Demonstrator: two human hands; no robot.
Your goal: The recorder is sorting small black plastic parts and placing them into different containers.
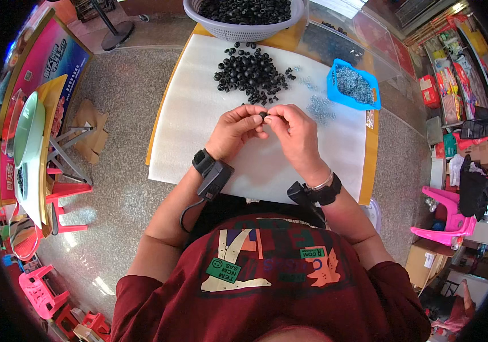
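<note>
My left hand (236, 132) pinches a small black round piece (263, 114) between thumb and forefinger. From the other side my right hand (296, 134) closes its thumb and forefinger on the same piece; whether a smaller part sits in those fingertips is hidden. Just beyond my hands lies a heap of black round pieces (248, 71), some with holes showing. To its right, tiny pale bluish pieces (321, 108) are scattered on the white foam sheet (190, 125). More of these fill a blue plastic basket (331, 85) near the table's right edge.
A lavender colander (238, 32) full of black pieces stands at the table's far edge. Beyond the basket are clear panels (335, 43). Red stools (67, 194) and a side table with a green basin (30, 128) are at left. A pink chair (446, 219) and stocked shelves stand at right.
</note>
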